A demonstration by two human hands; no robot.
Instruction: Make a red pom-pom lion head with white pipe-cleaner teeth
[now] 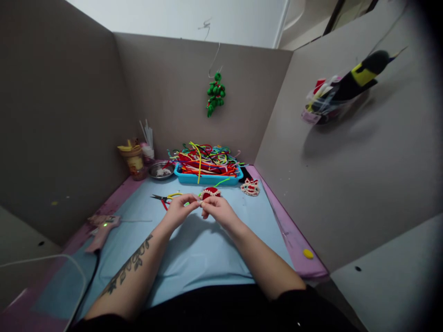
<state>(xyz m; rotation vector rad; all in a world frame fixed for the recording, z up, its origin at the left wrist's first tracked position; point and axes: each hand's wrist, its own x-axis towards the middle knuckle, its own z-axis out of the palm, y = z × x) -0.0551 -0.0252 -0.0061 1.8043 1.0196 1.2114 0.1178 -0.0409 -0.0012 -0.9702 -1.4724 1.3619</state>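
Observation:
My left hand [180, 208] and my right hand [219, 211] meet over the blue table cover, fingertips pinched together. Between them is a small whitish piece [200, 201], too small to name. Just behind my fingers lies a red fuzzy piece with a cream edge [211, 191], partly hidden by my right hand. A bright green pipe cleaner [222, 182] sticks out beyond it. Left of my hands rest black-bladed scissors [162, 198] with yellow and red handles. To the right sits a cream and red pipe-cleaner face [250, 187].
A blue tray [207, 179] of colourful pipe cleaners stands at the back, beside a metal bowl [162, 171] and cups [133, 161]. A pink glue gun [105, 230] lies left, its cord near my arm. Grey panels enclose the table; a green ornament [216, 94] hangs behind.

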